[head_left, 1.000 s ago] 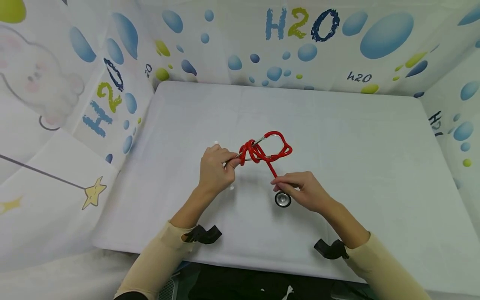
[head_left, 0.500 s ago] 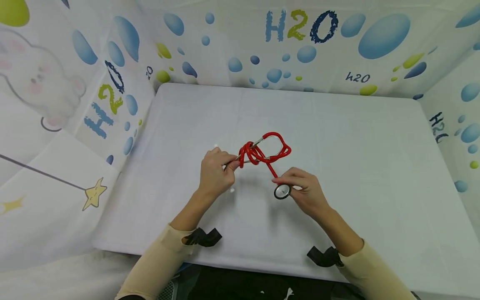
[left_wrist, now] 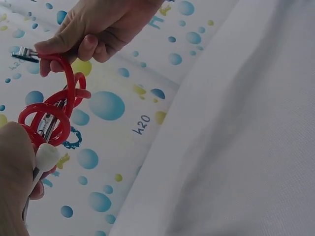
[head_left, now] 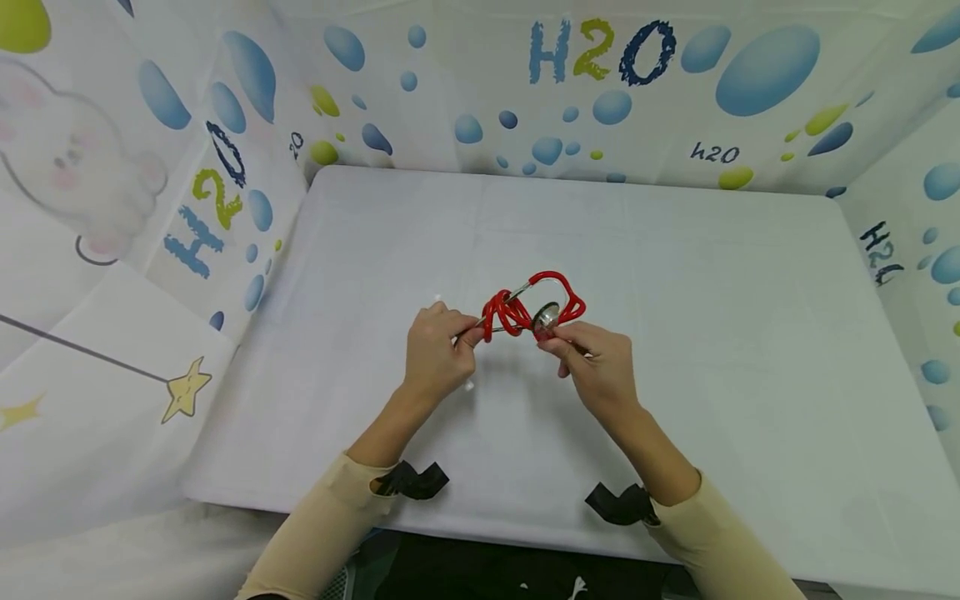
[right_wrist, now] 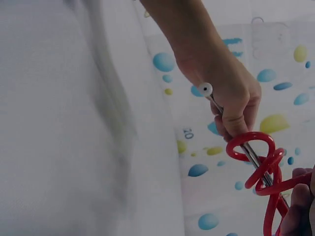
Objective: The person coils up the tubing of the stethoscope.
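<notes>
A stethoscope with red tubing [head_left: 577, 307] is held above the table, its tube wound in loops around the metal ear tubes. My left hand [head_left: 441, 354] pinches the metal ear tubes at the left end, thumb against fingers. A white eartip [left_wrist: 47, 156] sticks out beside that hand in the left wrist view. My right hand [head_left: 606, 367] pinches the free tube end right by the round chest piece [head_left: 546, 317], which is raised in front of the coiled loops. In the right wrist view the right hand is mostly cut off at the edge.
A white cloth covers the table [head_left: 712, 333]. Printed curtains with blue and green drops [head_left: 615, 107] stand along the back and both sides. Black straps [head_left: 622, 503] hang at both wrists. The table's near edge lies below the forearms.
My right hand has moved up and inward, carrying the chest piece from below the loops to in front of them. The left hand has barely shifted and keeps its grip on the ear tubes.
</notes>
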`<move>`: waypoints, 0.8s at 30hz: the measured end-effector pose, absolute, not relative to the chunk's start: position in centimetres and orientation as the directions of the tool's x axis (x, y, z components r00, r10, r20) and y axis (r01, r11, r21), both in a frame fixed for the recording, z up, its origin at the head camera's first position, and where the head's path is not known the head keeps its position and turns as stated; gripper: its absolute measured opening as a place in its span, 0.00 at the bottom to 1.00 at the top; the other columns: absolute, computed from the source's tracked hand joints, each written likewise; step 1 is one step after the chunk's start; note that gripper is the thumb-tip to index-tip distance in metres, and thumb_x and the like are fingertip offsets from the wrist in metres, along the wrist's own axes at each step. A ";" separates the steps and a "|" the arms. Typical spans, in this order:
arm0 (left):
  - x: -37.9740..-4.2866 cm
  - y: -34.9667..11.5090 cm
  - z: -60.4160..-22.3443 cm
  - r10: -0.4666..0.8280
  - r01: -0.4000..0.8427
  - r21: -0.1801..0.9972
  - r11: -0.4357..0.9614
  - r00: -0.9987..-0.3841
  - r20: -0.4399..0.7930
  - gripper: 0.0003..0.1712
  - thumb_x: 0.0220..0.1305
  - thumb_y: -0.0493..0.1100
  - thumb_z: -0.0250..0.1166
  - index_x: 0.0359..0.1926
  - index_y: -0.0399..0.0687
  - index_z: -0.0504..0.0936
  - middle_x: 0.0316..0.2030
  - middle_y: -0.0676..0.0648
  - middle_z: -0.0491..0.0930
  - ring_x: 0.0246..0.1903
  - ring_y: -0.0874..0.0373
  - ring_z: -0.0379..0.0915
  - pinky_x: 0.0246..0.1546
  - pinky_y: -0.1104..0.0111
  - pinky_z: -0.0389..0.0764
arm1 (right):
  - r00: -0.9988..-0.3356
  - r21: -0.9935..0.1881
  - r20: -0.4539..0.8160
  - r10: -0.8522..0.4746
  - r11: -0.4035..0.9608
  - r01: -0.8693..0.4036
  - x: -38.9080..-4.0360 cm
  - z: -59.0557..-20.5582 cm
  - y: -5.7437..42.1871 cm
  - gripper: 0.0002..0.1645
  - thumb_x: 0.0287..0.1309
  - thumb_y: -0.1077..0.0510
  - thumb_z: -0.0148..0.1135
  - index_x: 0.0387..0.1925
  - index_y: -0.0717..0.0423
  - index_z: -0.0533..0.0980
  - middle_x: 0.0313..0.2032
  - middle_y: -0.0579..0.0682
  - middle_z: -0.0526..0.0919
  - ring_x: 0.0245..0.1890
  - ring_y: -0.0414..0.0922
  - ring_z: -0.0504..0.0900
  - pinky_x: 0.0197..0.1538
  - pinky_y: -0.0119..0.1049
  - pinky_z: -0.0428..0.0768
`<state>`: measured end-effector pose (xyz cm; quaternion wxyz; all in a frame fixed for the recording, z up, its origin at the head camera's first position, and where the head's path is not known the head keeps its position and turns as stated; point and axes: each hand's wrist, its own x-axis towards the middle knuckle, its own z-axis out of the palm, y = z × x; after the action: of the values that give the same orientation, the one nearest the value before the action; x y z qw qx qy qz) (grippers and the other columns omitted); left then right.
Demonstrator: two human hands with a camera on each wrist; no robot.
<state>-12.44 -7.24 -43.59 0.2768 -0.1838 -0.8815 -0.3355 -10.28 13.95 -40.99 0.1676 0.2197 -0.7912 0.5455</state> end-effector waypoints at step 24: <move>-11.8 -6.6 -44.1 0.140 0.493 0.350 0.797 -0.714 0.686 0.11 0.53 0.44 0.63 0.21 0.43 0.84 0.15 0.50 0.78 0.18 0.56 0.62 0.21 0.66 0.58 | -0.995 -0.873 0.068 0.069 0.488 -0.026 -11.1 -41.0 12.8 0.20 0.49 0.41 0.62 0.30 0.54 0.77 0.21 0.47 0.82 0.16 0.40 0.79 0.21 0.33 0.75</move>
<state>-11.79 -6.62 -44.09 0.3337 -0.1784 -0.8871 -0.2643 -11.14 12.81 -40.98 0.0466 -0.0125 -0.8613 0.5059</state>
